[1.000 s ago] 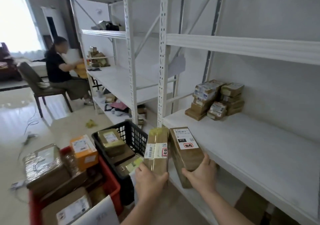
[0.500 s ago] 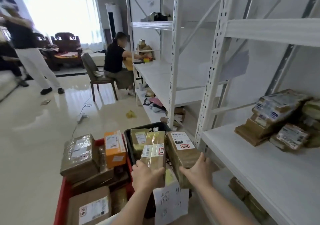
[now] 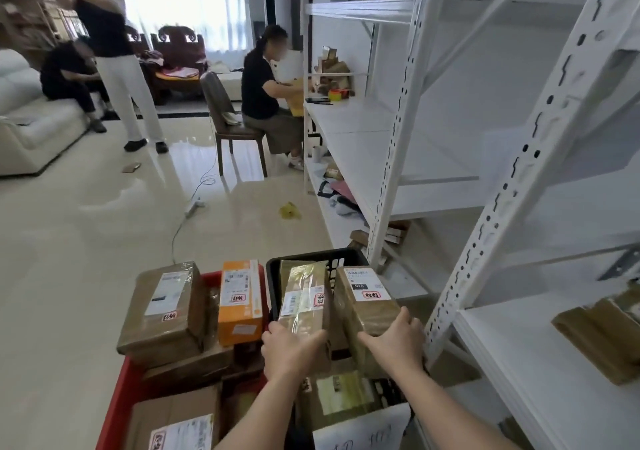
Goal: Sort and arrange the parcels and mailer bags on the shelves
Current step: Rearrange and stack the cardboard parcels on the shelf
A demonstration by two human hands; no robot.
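Two parcels held over the crates

My left hand (image 3: 292,347) grasps the taped parcel (image 3: 304,299); my right hand (image 3: 394,340) grasps the brown box (image 3: 367,302) (shelf post (image 3: 485,228) just beside it).

Shelving and floor around the held parcels

To the right of the fingers, a white shelf board (image 3: 554,373) carries a brown parcel stack (image 3: 602,338) at the frame edge. Beyond the fingertips, the long middle shelf (image 3: 367,144) holds small boxes (image 3: 334,72) at its far end. Left of the fingers, the glossy floor (image 3: 86,259) bears a red crate (image 3: 119,401), a black basket (image 3: 273,276), a white cable (image 3: 194,203) and a yellow scrap (image 3: 290,211).
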